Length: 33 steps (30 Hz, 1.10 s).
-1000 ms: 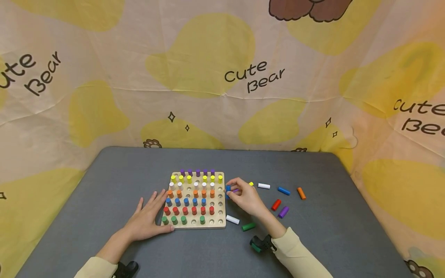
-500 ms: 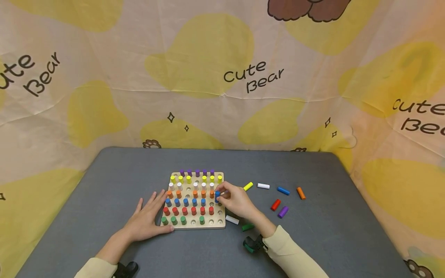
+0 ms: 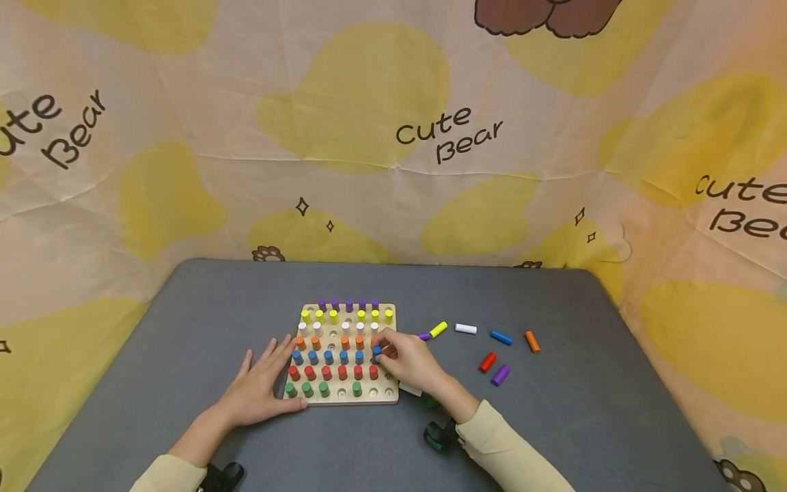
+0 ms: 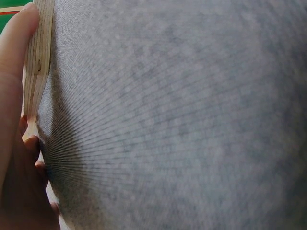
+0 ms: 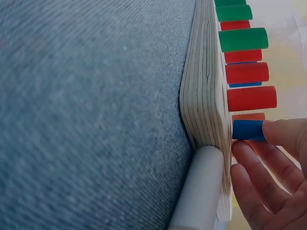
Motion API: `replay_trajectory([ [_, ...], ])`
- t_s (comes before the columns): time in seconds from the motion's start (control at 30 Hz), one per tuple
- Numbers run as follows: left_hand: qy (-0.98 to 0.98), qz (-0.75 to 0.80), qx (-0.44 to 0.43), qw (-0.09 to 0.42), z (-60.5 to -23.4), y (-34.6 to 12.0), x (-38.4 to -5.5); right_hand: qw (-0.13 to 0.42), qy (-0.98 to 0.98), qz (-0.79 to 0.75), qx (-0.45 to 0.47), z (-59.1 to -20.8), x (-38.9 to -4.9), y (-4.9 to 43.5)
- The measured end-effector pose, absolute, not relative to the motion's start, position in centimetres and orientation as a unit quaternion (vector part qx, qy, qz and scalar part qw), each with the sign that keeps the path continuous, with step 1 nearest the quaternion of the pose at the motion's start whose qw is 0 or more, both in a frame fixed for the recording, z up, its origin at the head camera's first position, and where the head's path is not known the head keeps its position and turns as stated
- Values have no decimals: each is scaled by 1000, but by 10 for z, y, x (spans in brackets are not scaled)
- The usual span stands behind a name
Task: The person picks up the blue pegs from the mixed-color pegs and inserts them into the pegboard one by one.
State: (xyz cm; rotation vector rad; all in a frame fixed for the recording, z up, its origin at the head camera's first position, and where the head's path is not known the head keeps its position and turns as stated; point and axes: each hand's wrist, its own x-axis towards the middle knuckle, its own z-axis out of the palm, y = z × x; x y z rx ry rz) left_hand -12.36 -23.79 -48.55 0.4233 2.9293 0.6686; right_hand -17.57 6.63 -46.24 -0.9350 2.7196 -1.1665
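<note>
A wooden pegboard [image 3: 327,401] lies on the grey table, bearing rows of purple, yellow, white, orange, blue, red and green pegs. My right hand [image 3: 410,360] pinches a blue peg [image 3: 376,351] upright at the right end of the blue row. In the right wrist view, thumb and finger hold the top of that blue peg [image 5: 245,130]; its lower end is at the board's face, and I cannot tell how deep it sits. My left hand [image 3: 259,393] rests with fingers spread along the board's left side, its thumb at the near left corner. The left wrist view shows the thumb [image 4: 17,43] touching the board's edge.
Right of the board lie loose pegs: a yellow peg [image 3: 438,330], a white peg [image 3: 466,329], a blue peg [image 3: 501,337], an orange peg [image 3: 532,342], a red peg [image 3: 488,362] and a purple peg [image 3: 501,375]. Another white peg [image 5: 199,187] lies against the board's edge.
My right hand has carried the blue peg leftward from beside the board, over its right edge, and down to the blue row. The left hand stays put.
</note>
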Motion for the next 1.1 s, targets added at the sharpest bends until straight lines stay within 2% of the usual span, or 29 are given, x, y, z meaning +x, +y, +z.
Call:
replay_trajectory([
  [0.4,964,218,142,52,-483,-238,-124,1,889,-339,-309,-464,-175,61],
  [1.1,963,222,141,54,-481,-237,-122,15,878,-358,-319,-458,-173,66],
])
